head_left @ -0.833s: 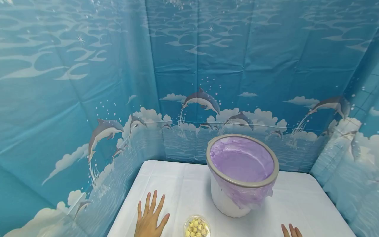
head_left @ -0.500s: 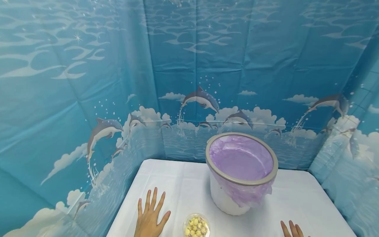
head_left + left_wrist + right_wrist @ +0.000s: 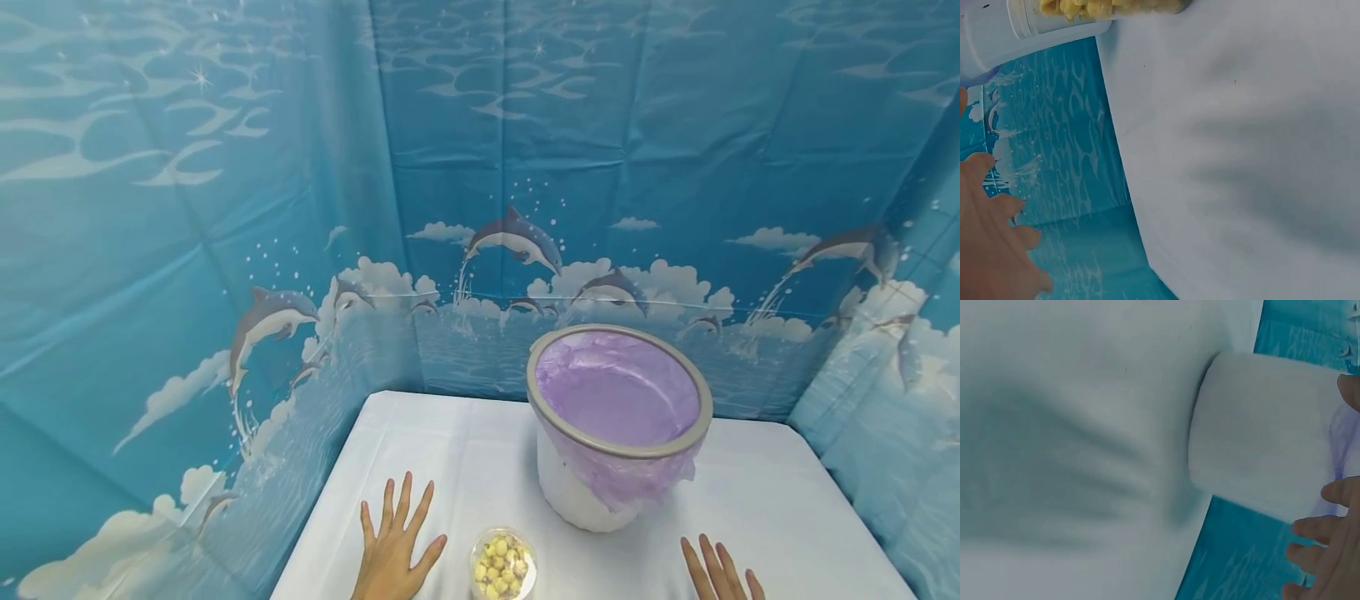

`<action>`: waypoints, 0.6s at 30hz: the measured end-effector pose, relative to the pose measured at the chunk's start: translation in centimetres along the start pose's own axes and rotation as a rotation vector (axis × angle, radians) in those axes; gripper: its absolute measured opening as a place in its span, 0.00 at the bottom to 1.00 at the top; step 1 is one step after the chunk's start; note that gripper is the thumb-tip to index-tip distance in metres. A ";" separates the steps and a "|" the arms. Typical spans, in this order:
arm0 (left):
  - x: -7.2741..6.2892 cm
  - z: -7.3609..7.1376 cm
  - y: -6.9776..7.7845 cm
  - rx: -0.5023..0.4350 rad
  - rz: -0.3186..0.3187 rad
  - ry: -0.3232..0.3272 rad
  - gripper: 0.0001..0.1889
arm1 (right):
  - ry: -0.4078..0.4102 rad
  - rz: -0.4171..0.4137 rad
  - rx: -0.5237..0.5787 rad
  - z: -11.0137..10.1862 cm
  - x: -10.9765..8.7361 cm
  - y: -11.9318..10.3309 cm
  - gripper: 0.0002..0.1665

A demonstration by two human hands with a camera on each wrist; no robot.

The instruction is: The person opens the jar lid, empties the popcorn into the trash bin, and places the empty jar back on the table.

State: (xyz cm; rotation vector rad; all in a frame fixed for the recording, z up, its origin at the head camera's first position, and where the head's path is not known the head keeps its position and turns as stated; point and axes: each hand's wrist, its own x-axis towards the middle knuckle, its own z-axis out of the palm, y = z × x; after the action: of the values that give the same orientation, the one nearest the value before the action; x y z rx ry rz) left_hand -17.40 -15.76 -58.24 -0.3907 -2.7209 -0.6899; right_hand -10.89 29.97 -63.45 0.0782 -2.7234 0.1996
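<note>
My left hand (image 3: 396, 554) hangs over the table with its fingers spread, left of a clear round tub (image 3: 480, 575) filled with small pale-yellow pieces (image 3: 501, 568). In the left wrist view that hand (image 3: 997, 244) is at the left edge, and the tub's yellow pieces (image 3: 1110, 7) are at the top. My right hand (image 3: 722, 571), fingers extended, is at the bottom right, holding nothing. In the right wrist view this hand (image 3: 1329, 544) overlaps the white bin (image 3: 1260, 431), which has a grey rim (image 3: 534, 392) and a purple liner bag (image 3: 615, 400).
The bin stands upright towards the back of the white-covered table (image 3: 450, 433). A blue curtain (image 3: 450, 125) printed with dolphins and clouds encloses the table at the back and both sides. Shadows of the hands fall on the cloth in both wrist views.
The right hand has moved up and slightly left, showing more of its fingers. The left hand has shifted slightly right. The whole head view has moved a little; tub and bin stay put.
</note>
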 end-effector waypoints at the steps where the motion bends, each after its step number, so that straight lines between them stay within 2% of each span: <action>1: -0.2 0.2 0.0 -0.085 -0.009 -0.040 0.39 | 0.048 -0.022 0.019 -0.1 0.2 -1.1 0.77; 3: -0.6 0.7 -0.1 -0.299 -0.023 -0.147 0.47 | 0.120 -0.074 0.051 -0.4 0.6 -3.5 0.75; 5: -1.0 1.5 -0.5 -0.479 -0.003 -0.259 0.57 | 0.158 -0.133 0.087 -0.6 1.3 -6.0 0.74; 7: -1.4 2.6 -0.7 -0.621 -0.001 -0.364 0.68 | 0.155 -0.199 0.122 -0.6 2.0 -8.2 0.73; 8: -1.5 3.3 -0.7 -0.661 -0.001 -0.401 0.72 | 0.136 -0.231 0.140 -0.6 2.4 -9.3 0.72; 10: -1.7 4.8 -0.5 -0.693 0.001 -0.436 0.77 | 0.095 -0.289 0.177 -0.4 3.1 -11.1 0.71; 12: -1.9 6.1 0.2 -0.738 -0.050 -0.446 0.78 | 0.046 -0.321 0.179 -0.2 3.8 -12.9 0.69; 15: -2.3 7.7 1.1 -0.738 -0.082 -0.422 0.75 | -0.005 -0.346 0.162 0.2 4.7 -15.7 0.67; 18: -2.9 8.6 1.9 -0.722 -0.117 -0.398 0.69 | -0.049 -0.371 0.132 0.8 5.1 -18.0 0.67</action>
State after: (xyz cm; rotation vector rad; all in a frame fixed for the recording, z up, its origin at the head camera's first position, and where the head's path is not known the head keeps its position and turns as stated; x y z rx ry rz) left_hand -16.04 -10.39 -65.65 -0.5766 -2.7662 -1.8026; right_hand -14.37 11.90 -59.79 0.6256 -2.6796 0.2704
